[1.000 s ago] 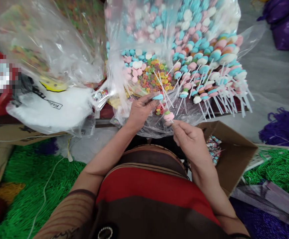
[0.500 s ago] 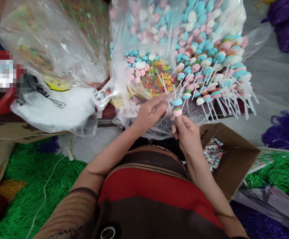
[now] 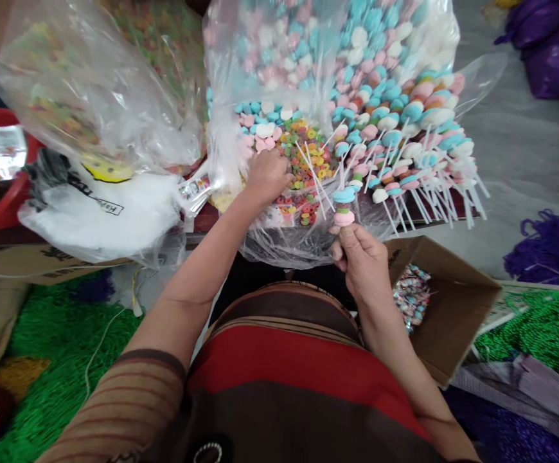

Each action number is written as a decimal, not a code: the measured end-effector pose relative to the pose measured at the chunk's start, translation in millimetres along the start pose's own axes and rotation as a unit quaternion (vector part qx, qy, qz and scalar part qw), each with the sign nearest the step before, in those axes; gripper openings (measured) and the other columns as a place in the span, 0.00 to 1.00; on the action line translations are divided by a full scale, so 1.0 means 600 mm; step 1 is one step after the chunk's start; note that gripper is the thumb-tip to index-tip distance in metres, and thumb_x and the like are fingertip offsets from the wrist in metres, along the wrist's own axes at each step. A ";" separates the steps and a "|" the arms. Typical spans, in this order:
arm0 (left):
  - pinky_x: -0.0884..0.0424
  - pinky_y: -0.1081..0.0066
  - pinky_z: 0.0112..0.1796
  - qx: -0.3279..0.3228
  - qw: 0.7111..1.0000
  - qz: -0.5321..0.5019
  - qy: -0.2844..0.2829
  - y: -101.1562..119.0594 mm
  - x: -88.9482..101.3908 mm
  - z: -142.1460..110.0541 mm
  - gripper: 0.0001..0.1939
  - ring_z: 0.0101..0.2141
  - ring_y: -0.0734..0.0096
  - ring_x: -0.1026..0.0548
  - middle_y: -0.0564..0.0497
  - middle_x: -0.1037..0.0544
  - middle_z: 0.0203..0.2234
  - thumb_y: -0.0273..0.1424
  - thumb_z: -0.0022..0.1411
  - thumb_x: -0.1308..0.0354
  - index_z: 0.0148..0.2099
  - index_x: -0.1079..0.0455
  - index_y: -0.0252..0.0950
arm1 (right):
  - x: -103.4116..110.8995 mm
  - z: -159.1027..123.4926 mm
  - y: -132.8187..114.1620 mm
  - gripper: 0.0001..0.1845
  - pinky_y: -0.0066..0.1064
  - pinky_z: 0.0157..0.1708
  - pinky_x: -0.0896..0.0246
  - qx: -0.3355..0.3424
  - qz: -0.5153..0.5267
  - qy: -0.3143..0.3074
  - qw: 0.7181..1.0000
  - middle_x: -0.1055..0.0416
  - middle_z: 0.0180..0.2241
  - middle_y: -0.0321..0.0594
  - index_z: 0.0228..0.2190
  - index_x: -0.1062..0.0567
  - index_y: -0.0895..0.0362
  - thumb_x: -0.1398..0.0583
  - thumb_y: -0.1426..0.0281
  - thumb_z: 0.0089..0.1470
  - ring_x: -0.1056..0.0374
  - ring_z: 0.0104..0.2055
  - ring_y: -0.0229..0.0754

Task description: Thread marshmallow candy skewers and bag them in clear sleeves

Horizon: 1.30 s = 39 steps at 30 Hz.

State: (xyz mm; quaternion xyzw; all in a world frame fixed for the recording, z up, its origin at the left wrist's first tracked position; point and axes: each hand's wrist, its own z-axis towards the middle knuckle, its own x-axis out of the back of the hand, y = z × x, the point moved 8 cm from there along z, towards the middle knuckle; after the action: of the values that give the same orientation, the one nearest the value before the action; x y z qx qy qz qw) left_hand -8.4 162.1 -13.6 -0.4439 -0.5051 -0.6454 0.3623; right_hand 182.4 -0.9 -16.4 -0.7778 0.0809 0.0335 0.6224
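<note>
My right hand [image 3: 363, 257] pinches the lower end of a candy skewer [image 3: 344, 209]. Blue and pink marshmallows with candy rings between them are threaded on it, and it stands roughly upright. My left hand [image 3: 267, 177] is down among loose sweets, at the border between pink marshmallows [image 3: 265, 130] and small coloured candy rings [image 3: 306, 151]. Its fingers are curled, and what they hold, if anything, is hidden. Loose white sticks [image 3: 314, 173] lie over the candy rings, between my two hands.
Many finished marshmallow skewers [image 3: 405, 141] are heaped at the right of the table. Behind is a clear bag of marshmallows [image 3: 279, 45]; left are a bag of candy rings [image 3: 62, 96] and a white plastic bag [image 3: 101, 218]. An open cardboard box [image 3: 462, 315] stands below right.
My left hand has moved left and away from the skewer, into the loose sweets. My right hand keeps its hold on the skewer in nearly the same place.
</note>
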 end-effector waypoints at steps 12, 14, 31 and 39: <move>0.38 0.51 0.55 0.012 0.999 0.049 -0.003 -0.020 0.029 -0.008 0.13 0.52 0.48 0.29 0.40 0.20 0.41 0.36 0.70 0.47 0.40 0.23 0.38 | 0.000 -0.001 0.013 0.23 0.25 0.16 0.58 0.012 -0.020 -0.021 0.999 0.38 0.17 0.26 0.35 0.22 0.54 0.36 0.47 0.60 0.49 0.16 0.30; 0.38 0.49 0.55 0.019 0.998 0.050 -0.013 -0.025 0.030 -0.009 0.12 0.50 0.48 0.28 0.40 0.20 0.40 0.34 0.70 0.48 0.38 0.24 0.39 | -0.001 -0.001 0.013 0.23 0.26 0.17 0.57 0.013 -0.027 -0.022 0.999 0.38 0.17 0.26 0.36 0.22 0.54 0.37 0.47 0.60 0.50 0.16 0.31; 0.24 0.68 0.39 0.059 0.860 -0.501 0.074 -0.043 0.049 -0.058 0.10 0.34 0.71 0.22 0.53 0.23 0.30 0.39 0.66 0.37 0.37 0.32 0.40 | -0.063 0.016 -0.004 0.24 0.28 0.21 0.54 0.014 -0.122 -0.093 0.988 0.38 0.15 0.28 0.32 0.23 0.55 0.40 0.46 0.61 0.46 0.18 0.34; 0.21 0.67 0.37 0.038 0.850 -0.524 0.041 -0.011 0.043 -0.085 0.16 0.33 0.70 0.20 0.54 0.22 0.30 0.46 0.64 0.34 0.39 0.30 0.40 | -0.062 0.017 -0.003 0.23 0.28 0.21 0.54 0.030 -0.146 -0.089 0.985 0.40 0.14 0.27 0.31 0.23 0.54 0.40 0.48 0.62 0.47 0.18 0.34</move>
State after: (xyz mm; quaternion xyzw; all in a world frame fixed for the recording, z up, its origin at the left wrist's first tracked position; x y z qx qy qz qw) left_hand -33.8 113.3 3.8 -0.0726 -0.6714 -0.7375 0.0076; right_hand 146.9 12.6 -11.1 -0.7561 -0.0885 0.0088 0.6484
